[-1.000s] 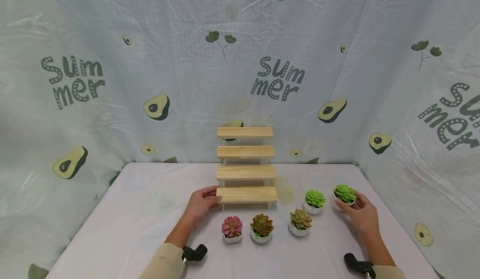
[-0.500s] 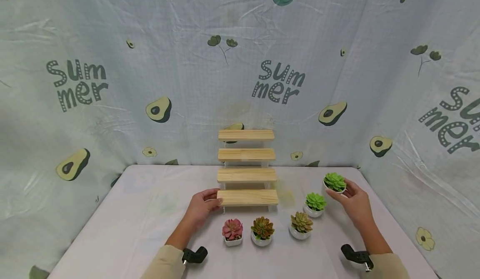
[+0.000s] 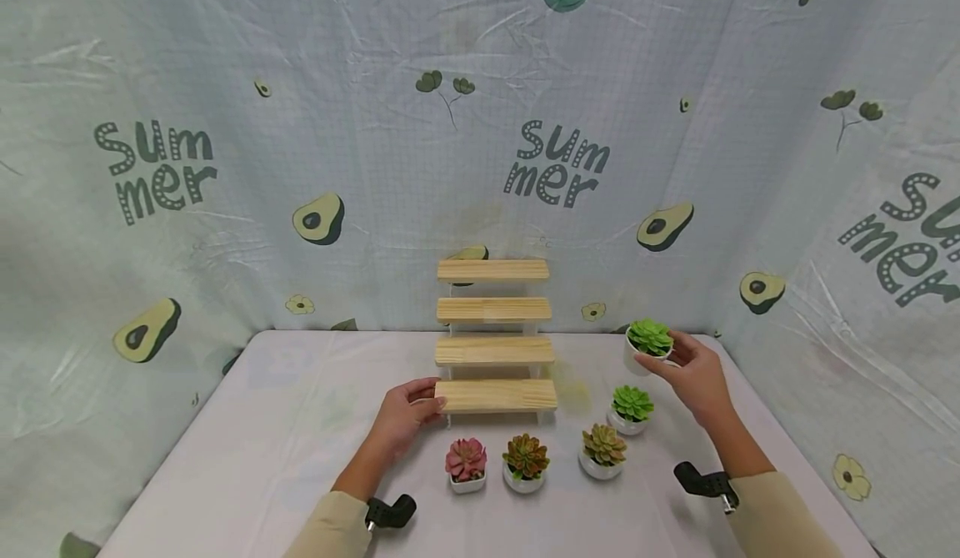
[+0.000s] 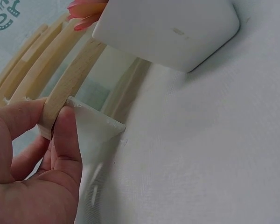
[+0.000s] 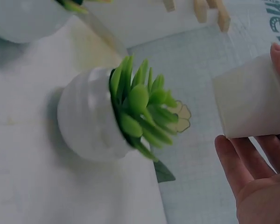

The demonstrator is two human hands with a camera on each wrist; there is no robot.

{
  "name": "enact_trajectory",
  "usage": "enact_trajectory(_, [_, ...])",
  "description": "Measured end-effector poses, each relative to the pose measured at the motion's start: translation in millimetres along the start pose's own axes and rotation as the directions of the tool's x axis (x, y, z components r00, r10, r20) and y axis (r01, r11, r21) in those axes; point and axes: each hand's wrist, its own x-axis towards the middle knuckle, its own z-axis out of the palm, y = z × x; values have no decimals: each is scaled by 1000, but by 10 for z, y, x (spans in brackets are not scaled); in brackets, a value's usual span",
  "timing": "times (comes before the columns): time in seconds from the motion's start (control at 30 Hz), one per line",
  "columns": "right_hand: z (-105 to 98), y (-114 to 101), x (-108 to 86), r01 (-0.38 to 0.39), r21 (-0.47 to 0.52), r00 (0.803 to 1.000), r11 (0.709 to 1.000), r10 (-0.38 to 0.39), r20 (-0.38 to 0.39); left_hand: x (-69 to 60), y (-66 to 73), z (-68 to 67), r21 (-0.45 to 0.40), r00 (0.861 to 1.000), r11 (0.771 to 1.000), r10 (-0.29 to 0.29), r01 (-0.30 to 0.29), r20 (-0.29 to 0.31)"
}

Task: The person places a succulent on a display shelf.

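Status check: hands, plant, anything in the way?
Left hand: pinching lowest board of pale four-tier wooden rack. Right hand: holding bright-green rosette succulent in white pot, aloft. Possible snag: second bright-green succulent in round white pot, nearer camera.

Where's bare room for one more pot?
Free: table left of the left hand; the near stretch between the sleeves; the rack, all four tiers, bar the lowest's gripped left end.
Crowded: before the rack, pink plant and brown plant; right, tan plant, green plant, right hand with held plant.
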Motion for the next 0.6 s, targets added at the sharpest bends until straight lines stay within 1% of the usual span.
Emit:
enact_trajectory(0.13, [25, -97, 50, 26, 8, 999, 1000, -27, 33, -3, -4, 4, -4, 1000, 1000, 0, 0, -2])
enact_trajectory(0.33, [72, -216, 117, 57, -11, 995, 998, -56, 80, -4, -15, 4, -13, 1000, 1000, 3, -3, -7])
enact_trajectory(0.6, [198, -349, 208, 138, 10, 983, 990, -139, 117, 3, -30, 4, -24, 1000, 1000, 6, -7, -9])
